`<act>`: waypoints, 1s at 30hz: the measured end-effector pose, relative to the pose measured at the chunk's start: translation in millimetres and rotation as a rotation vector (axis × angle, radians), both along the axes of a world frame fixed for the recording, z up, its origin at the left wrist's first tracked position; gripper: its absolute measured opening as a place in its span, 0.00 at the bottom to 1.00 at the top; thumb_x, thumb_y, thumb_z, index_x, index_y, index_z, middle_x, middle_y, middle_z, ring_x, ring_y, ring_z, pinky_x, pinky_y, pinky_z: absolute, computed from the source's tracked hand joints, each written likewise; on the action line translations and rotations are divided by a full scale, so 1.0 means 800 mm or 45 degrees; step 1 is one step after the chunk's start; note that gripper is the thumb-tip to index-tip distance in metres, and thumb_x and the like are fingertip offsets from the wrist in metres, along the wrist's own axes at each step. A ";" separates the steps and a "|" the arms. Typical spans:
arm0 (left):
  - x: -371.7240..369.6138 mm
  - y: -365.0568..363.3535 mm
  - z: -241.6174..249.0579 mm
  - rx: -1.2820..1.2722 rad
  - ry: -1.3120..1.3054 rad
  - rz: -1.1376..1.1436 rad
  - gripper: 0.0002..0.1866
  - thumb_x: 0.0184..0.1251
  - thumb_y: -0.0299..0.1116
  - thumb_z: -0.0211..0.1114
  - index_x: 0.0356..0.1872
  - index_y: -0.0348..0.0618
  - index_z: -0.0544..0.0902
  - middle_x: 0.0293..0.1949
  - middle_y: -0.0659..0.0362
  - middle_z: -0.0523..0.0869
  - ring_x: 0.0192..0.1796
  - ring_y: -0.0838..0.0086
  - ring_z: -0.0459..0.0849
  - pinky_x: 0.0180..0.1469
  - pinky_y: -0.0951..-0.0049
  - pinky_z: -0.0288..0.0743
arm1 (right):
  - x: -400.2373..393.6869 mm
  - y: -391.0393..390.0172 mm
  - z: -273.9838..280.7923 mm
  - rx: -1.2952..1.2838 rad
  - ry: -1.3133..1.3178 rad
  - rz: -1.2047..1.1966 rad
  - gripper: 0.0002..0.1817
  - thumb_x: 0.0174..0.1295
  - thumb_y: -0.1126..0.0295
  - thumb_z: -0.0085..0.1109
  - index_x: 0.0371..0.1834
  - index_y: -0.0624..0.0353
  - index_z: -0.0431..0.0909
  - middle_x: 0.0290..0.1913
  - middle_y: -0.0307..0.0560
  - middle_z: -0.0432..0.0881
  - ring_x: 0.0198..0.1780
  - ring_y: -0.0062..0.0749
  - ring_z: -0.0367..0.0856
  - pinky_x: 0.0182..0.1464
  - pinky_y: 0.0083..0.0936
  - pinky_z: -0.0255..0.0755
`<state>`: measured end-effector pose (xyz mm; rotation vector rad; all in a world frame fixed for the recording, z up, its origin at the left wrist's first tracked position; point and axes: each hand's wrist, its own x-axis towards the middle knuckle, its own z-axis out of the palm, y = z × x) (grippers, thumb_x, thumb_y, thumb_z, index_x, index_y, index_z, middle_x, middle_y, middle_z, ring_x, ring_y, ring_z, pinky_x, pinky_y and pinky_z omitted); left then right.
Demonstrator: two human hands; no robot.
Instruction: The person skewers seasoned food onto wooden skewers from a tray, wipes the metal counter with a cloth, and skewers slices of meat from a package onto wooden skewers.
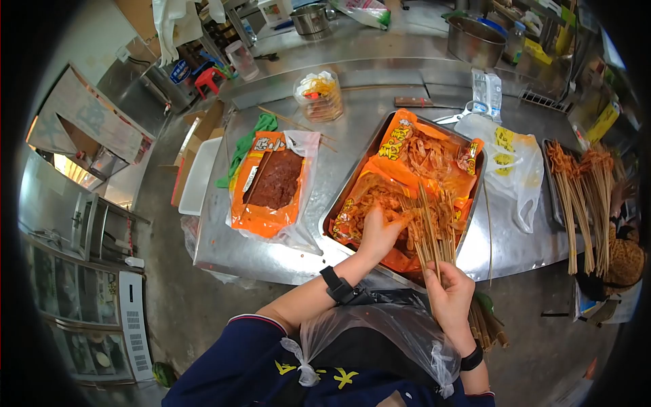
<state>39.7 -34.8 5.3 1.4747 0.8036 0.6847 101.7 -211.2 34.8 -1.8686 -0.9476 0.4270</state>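
A metal tray [483,180] holds orange printed packets [393,139] and a pile of oily, red-orange seasoned food strips [369,193]. My left hand [381,234] reaches into the pile, its fingers bent around food strips; the fingertips are partly hidden. Over the tray's near right corner, my right hand [450,295] grips the lower ends of bamboo skewers [427,234]. Their upper ends carry or lie against the red-orange food. Left of the tray lies an opened orange packet [261,216] with a dark red block [274,180] and a stick on it.
Behind stand a clear tub [319,98], scissors [464,113] and a knife [412,102]. A white plastic bag [519,166] lies right of the tray. Farther right, loaded skewers [580,203] rest on another tray. A green cloth [247,146] is at the table's left edge.
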 end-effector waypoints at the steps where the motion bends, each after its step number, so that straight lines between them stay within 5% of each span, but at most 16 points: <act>1: 0.001 0.002 0.002 -0.312 0.063 -0.112 0.10 0.57 0.26 0.61 0.38 0.33 0.75 0.31 0.57 0.81 0.34 0.75 0.79 0.33 0.76 0.73 | -0.002 0.003 0.008 -0.009 0.432 0.025 0.10 0.61 0.75 0.52 0.43 0.69 0.75 0.31 0.44 0.81 0.34 0.23 0.80 0.31 0.16 0.74; 2: 0.003 0.004 -0.007 -0.316 0.062 -0.112 0.10 0.57 0.26 0.61 0.38 0.33 0.75 0.31 0.57 0.81 0.34 0.75 0.79 0.33 0.76 0.73 | -0.005 0.005 0.011 -0.022 0.865 0.049 0.11 0.61 0.74 0.51 0.43 0.70 0.75 0.33 0.46 0.81 0.37 0.24 0.80 0.33 0.17 0.75; 5: 0.007 0.011 -0.028 -0.100 -0.049 -0.081 0.08 0.60 0.27 0.60 0.38 0.35 0.75 0.29 0.57 0.80 0.29 0.76 0.79 0.30 0.78 0.73 | -0.014 0.012 -0.016 0.088 0.948 0.154 0.12 0.63 0.74 0.50 0.45 0.71 0.73 0.37 0.49 0.81 0.38 0.25 0.81 0.34 0.18 0.76; 7: 0.000 0.014 -0.013 -0.450 -0.195 -0.031 0.07 0.63 0.29 0.57 0.39 0.37 0.75 0.29 0.57 0.80 0.28 0.77 0.78 0.28 0.79 0.73 | -0.008 0.013 -0.016 0.053 0.886 0.127 0.14 0.65 0.72 0.47 0.47 0.72 0.72 0.40 0.51 0.80 0.39 0.27 0.81 0.36 0.19 0.76; 9: -0.009 0.030 -0.009 -0.438 -0.129 0.002 0.06 0.64 0.28 0.55 0.38 0.36 0.75 0.30 0.57 0.80 0.29 0.77 0.78 0.27 0.79 0.72 | -0.004 0.013 -0.014 0.009 0.778 0.104 0.15 0.66 0.70 0.45 0.47 0.73 0.72 0.40 0.52 0.80 0.39 0.28 0.81 0.36 0.19 0.76; 15: -0.052 0.088 -0.030 0.247 0.060 0.176 0.08 0.62 0.28 0.57 0.38 0.32 0.77 0.29 0.59 0.81 0.31 0.78 0.79 0.33 0.78 0.73 | -0.007 0.015 -0.014 -0.041 0.543 0.170 0.15 0.65 0.72 0.44 0.48 0.71 0.72 0.33 0.45 0.74 0.32 0.24 0.80 0.33 0.17 0.73; 18: -0.055 0.074 -0.023 0.565 0.393 0.124 0.10 0.59 0.31 0.59 0.33 0.32 0.78 0.28 0.53 0.82 0.32 0.71 0.81 0.34 0.71 0.74 | -0.007 0.013 -0.019 -0.010 0.439 0.176 0.14 0.65 0.74 0.44 0.50 0.72 0.71 0.32 0.43 0.68 0.28 0.23 0.78 0.31 0.16 0.73; 20: -0.052 0.061 -0.019 0.924 1.042 -0.091 0.14 0.54 0.37 0.62 0.31 0.33 0.79 0.28 0.47 0.81 0.33 0.61 0.82 0.36 0.64 0.74 | -0.006 0.012 -0.023 -0.013 0.458 0.200 0.15 0.65 0.75 0.43 0.50 0.73 0.70 0.34 0.42 0.64 0.27 0.22 0.77 0.31 0.16 0.73; 23: -0.041 0.046 -0.006 0.945 1.216 -0.192 0.17 0.51 0.42 0.64 0.29 0.34 0.79 0.27 0.44 0.81 0.35 0.54 0.81 0.36 0.60 0.74 | -0.008 0.013 -0.025 0.017 0.490 0.169 0.15 0.63 0.77 0.46 0.51 0.73 0.70 0.34 0.42 0.65 0.27 0.22 0.77 0.31 0.16 0.74; 30: -0.044 0.048 0.002 0.915 1.161 -0.317 0.14 0.47 0.37 0.62 0.28 0.34 0.80 0.26 0.46 0.82 0.32 0.53 0.82 0.37 0.60 0.75 | -0.008 0.012 -0.028 0.092 0.612 0.106 0.16 0.61 0.79 0.48 0.53 0.71 0.68 0.35 0.42 0.67 0.29 0.23 0.78 0.31 0.17 0.76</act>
